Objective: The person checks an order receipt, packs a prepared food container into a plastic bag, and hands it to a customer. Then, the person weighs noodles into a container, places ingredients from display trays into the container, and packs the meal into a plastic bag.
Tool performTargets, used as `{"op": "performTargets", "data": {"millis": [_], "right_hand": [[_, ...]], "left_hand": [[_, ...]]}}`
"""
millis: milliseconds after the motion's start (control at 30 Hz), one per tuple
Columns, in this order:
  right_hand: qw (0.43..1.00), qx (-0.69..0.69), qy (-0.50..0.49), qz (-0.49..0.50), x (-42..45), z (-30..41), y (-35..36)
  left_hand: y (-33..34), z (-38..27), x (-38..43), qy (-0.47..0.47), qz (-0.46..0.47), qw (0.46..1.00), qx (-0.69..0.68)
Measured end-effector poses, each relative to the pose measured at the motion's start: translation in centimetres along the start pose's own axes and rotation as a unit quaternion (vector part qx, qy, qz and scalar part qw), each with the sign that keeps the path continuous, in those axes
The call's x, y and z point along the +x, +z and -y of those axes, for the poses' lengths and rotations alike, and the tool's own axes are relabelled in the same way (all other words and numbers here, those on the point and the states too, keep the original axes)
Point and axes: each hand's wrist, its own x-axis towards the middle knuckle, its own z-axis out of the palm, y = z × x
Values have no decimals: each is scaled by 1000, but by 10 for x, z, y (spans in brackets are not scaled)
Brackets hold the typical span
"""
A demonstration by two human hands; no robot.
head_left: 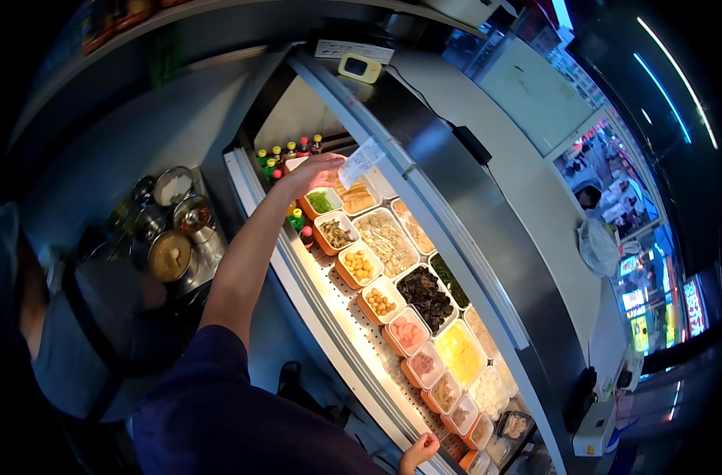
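Observation:
My left hand (310, 177) reaches over the far left of a lit refrigerated display case (361, 338). Its fingers pinch a white printed paper slip (361, 161), held above the food tubs near the raised metal rail. Below that hand is a tub of chopped green vegetable (320, 202), with sliced pale-brown food (356, 196) beside it. At the picture's lower edge my right hand (420, 452) is over the case's near rail, fingers curled, with nothing visible in them. Close to it stand small orange-sided tubs (460, 414).
Small bottles (289, 151) stand at the case's left end. Behind me, a co-worker (99, 332) is beside a metal counter with pots (171, 255). A yellow-framed device (359, 68) and a black power adapter (471, 144) lie on the case top. A plastic bag (598, 246) hangs beyond.

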Motion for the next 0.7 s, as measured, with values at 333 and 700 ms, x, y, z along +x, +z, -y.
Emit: {"op": "performTargets", "data": {"millis": [333,700], "right_hand": [[992,-74,33,99,-66,59,-41],[994,44,-50,88,-27,42,8]], "left_hand": [[12,-18,43,-18,218,976,-11],[54,25,-47,-87,209,958,-177]]}}
